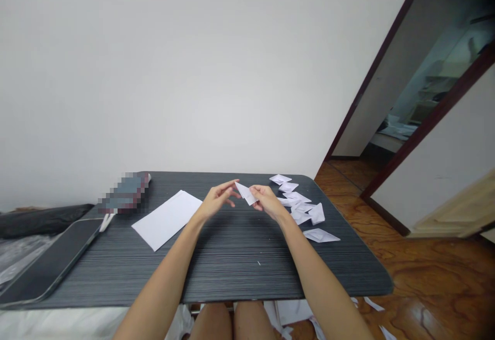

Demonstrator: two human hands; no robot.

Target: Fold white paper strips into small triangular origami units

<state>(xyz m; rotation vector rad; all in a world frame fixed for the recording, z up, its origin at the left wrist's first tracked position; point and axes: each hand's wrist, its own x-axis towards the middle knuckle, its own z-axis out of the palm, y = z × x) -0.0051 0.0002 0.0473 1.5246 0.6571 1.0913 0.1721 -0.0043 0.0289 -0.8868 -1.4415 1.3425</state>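
A small piece of folded white paper (246, 193) is held above the dark table by my right hand (266, 200), pinched between thumb and fingers. My left hand (220, 198) is beside it on the left, fingers spread, with a fingertip close to the paper's upper point; whether it touches I cannot tell. To the right of my right hand lie several folded paper boats (319, 235) in a loose row. A stack of flat white paper sheets (168, 220) lies left of my left wrist.
The black table (240, 278) stands against a white wall. At its left are a blurred-out device (126, 193) with a white cable (107, 221) and a dark flat panel (50, 262). Paper scraps (374, 304) lie on the wooden floor at right, near a doorway.
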